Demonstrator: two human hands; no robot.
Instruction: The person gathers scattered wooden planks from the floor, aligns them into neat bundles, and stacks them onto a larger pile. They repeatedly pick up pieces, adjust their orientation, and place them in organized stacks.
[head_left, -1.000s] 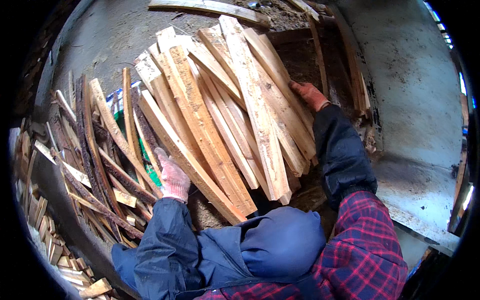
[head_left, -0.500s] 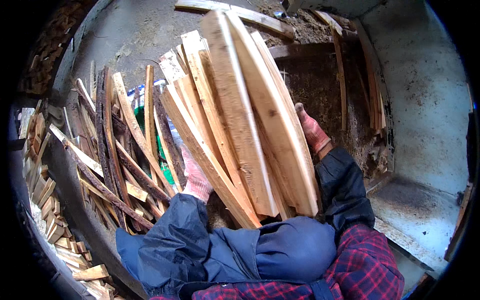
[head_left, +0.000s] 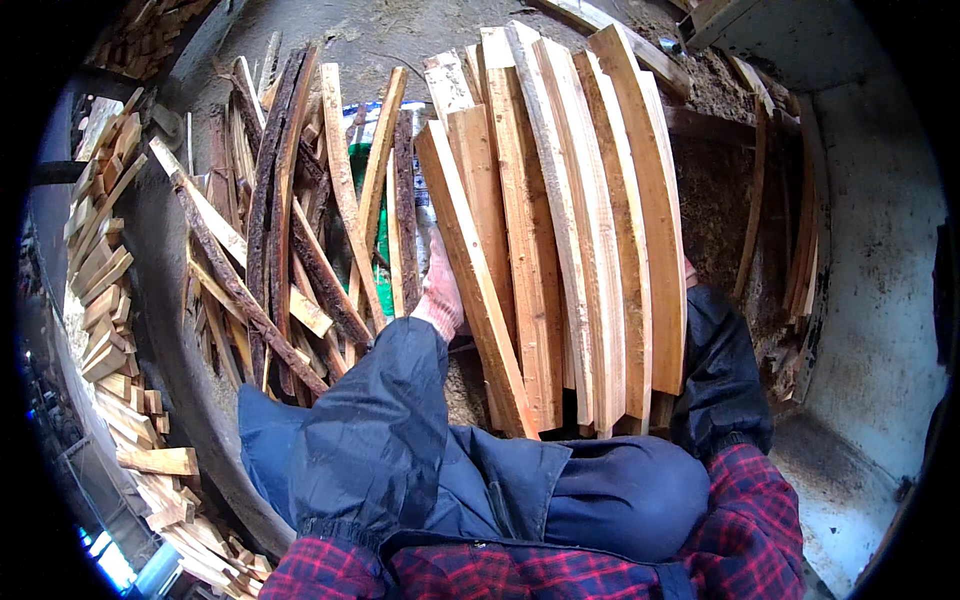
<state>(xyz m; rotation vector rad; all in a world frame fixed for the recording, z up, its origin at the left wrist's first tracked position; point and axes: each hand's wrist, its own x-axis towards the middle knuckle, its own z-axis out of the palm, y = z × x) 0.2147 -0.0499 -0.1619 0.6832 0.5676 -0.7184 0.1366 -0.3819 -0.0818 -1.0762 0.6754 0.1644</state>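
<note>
An armful of long pale wooden slats (head_left: 560, 220) stands almost upright in front of me, held between both arms. My left hand (head_left: 440, 290), in a pinkish work glove, presses against the left side of the bundle. Just a sliver of my right hand (head_left: 690, 272) shows at the bundle's right edge; the rest is hidden behind the slats. Both forearms wear dark blue sleeve covers over a red plaid shirt.
A heap of dark bark-edged offcuts (head_left: 290, 260) lies to the left, with something green and white under it. Short stacked wood pieces (head_left: 110, 300) line the far left. Thin strips (head_left: 790, 230) lean by a grey concrete wall (head_left: 880, 300) on the right.
The bundle of slats has swung from leaning left to nearly upright and closer to me. My view has turned left, and my right hand has slipped behind the slats.
</note>
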